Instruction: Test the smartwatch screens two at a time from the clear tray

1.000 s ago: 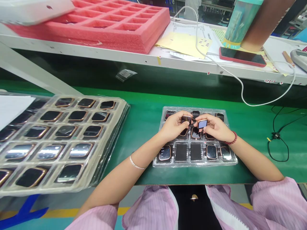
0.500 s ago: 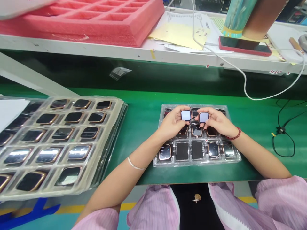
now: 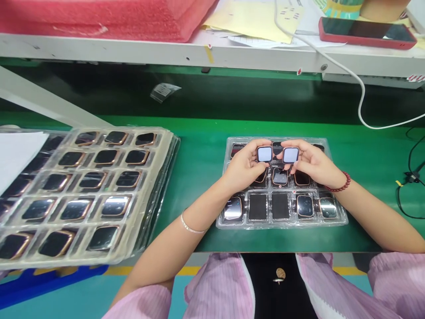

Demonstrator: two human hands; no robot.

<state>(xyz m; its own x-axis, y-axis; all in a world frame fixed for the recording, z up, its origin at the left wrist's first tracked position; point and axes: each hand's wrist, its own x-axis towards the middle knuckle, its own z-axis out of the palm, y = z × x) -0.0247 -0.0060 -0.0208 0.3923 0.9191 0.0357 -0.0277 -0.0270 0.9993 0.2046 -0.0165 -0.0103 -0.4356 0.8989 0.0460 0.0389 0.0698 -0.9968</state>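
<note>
My left hand point(image 3: 244, 166) grips a smartwatch point(image 3: 264, 154) by its edges, its screen lit white. A second smartwatch point(image 3: 291, 155), lit the same way, is held in my right hand point(image 3: 315, 166). Both watches are side by side, a little apart, with screens toward me. They are above a clear plastic tray point(image 3: 232, 224) that holds several dark-screened watches. In the tray's front row, two middle compartments point(image 3: 257, 207) show only a dark bottom, between a watch at the left and two at the right. My hands and wrists cover parts of the back rows.
At the left stands a stack of clear trays point(image 3: 139, 199) with several watches and a white paper point(image 3: 20, 153). Across the back runs a white shelf point(image 3: 149, 53) bearing red foam point(image 3: 133, 20), papers and a red-cased phone point(image 3: 367, 33). A white cable point(image 3: 352, 66) hangs down from it.
The view has shifted slightly, so the tray and hands appear nearer and further right. Both hands still hold their watches side by side over the tray.
</note>
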